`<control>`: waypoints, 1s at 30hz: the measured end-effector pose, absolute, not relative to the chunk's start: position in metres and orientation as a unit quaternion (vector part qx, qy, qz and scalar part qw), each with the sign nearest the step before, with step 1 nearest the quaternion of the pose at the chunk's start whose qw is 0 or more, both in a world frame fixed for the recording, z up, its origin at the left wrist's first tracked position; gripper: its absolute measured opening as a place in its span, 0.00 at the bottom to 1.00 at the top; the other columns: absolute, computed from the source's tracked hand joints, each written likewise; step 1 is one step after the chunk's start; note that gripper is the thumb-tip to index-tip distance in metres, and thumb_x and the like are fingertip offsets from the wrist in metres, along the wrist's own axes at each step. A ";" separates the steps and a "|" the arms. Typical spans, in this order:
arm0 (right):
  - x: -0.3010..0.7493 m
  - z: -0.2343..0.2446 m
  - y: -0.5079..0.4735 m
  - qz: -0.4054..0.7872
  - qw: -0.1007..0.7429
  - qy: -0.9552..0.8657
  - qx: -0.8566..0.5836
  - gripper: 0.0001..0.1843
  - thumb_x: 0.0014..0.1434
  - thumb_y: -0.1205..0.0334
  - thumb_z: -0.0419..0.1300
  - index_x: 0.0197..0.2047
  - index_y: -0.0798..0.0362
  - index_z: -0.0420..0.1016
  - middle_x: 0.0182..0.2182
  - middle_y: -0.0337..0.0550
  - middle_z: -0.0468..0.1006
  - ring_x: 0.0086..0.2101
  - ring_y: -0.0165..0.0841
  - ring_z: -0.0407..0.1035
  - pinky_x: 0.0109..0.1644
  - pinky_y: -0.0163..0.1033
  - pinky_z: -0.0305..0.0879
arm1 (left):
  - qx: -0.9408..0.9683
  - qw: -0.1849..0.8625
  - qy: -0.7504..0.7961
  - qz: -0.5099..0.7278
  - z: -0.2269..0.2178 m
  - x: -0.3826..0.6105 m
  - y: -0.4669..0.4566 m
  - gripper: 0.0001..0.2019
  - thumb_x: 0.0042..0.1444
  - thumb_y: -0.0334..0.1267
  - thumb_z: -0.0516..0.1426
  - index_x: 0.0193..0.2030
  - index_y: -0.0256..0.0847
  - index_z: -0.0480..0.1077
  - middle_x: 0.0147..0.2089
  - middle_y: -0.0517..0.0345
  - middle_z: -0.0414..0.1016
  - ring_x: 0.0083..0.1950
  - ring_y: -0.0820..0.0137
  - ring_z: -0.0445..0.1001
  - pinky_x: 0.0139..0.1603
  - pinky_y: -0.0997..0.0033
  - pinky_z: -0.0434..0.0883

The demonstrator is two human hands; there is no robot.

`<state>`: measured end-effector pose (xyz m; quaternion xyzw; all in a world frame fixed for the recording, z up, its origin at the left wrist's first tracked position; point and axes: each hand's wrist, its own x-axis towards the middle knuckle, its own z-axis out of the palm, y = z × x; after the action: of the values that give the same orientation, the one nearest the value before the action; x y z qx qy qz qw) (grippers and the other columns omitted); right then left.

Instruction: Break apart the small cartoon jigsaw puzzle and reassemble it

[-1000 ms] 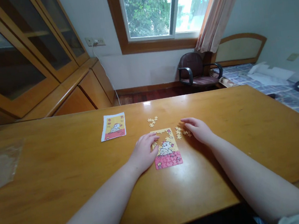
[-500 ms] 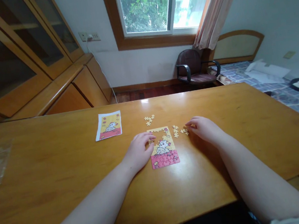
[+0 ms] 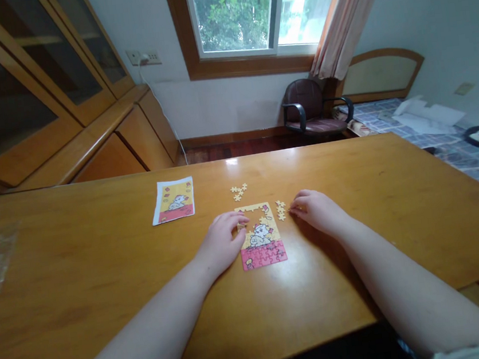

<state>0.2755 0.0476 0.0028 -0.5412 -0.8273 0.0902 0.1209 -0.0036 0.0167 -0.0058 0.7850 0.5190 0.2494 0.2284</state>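
Puzzle (image 3: 264, 254) was laid flat on the wooden surface (image 3: 321, 291), its pink lower band and white animal figure pieced together against a yellow ground. A gap was left in its upper part, below the top border, and the surface was exposed through it. The puzzle's left edge was partly covered by the left hand (image 3: 224, 233), which was rested there with fingers loosely bent and thumb set apart; nothing was seen to be grasped by it. The right hand (image 3: 315, 210) was held low, to the right of the puzzle, its fingers bent and drawn together; whether a piece was pinched in the fingertips could not be told. Between that hand and the puzzle, a small column of loose pieces (image 3: 281, 210) was spread. A second cluster (image 3: 239, 191) was scattered just beyond the puzzle's top edge, apart from both hands. Farther left, a printed sheet (image 3: 174, 200) was placed, on which a similar white figure was shown. Past the surface, a dark chair (image 3: 304, 100) was positioned near a window (image 3: 238, 12), beside which a pink curtain (image 3: 343, 23) was hung.
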 end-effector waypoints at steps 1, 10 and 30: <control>0.274 0.005 0.046 0.087 0.134 -0.834 -0.528 0.11 0.60 0.62 0.57 0.35 0.52 0.81 0.35 0.47 0.77 0.34 0.34 0.71 0.42 0.37 0.66 | 0.784 0.230 0.519 0.249 -0.006 -0.004 0.017 0.13 0.56 0.35 0.51 0.43 0.41 0.74 0.51 0.52 0.74 0.56 0.61 0.68 0.60 0.54 0.65; 0.234 0.004 0.017 0.191 0.177 -0.918 -0.298 0.09 0.61 0.64 0.56 0.38 0.50 0.79 0.34 0.44 0.79 0.36 0.32 0.72 0.44 0.38 0.66 | 0.787 0.218 0.521 0.250 -0.007 -0.004 0.017 0.12 0.56 0.36 0.51 0.43 0.42 0.74 0.51 0.53 0.75 0.56 0.61 0.68 0.60 0.55 0.65; 0.234 0.000 0.022 0.190 0.201 -0.902 -0.332 0.09 0.61 0.62 0.58 0.40 0.50 0.79 0.39 0.46 0.79 0.39 0.33 0.72 0.46 0.40 0.66 | 0.812 0.162 0.528 0.188 -0.005 -0.003 0.011 0.21 0.53 0.40 0.56 0.56 0.42 0.67 0.57 0.49 0.69 0.59 0.57 0.65 0.61 0.52 0.62</control>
<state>0.2343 0.0219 0.0002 -0.3320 -0.9018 0.1903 0.2010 -0.0027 0.0112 -0.0054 0.8123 0.5278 0.1884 0.1616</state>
